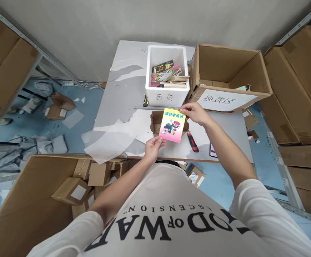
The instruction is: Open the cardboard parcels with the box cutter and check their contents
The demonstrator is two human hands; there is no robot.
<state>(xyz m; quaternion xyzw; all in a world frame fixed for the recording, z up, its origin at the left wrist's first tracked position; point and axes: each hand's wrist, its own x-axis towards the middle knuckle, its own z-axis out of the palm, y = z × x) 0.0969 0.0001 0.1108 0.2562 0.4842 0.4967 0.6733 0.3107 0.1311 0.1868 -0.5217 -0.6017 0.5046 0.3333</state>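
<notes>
Head view: a book (172, 125) is held over a small carton (155, 122), left hand (152, 148) pinching its seven-o'clock corner, right hand (195, 112) its one-o'clock corner. At twelve, a white tub (180, 98) holds books (164, 76); at two, a box (219, 66) shows pale green paper (241, 88); at eight, a big box (18, 203) holds parcels (66, 190).

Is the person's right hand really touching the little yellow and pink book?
Touching. The head view shows the right hand gripping the book at its top right corner, fingertips pressed there with no gap.
</notes>
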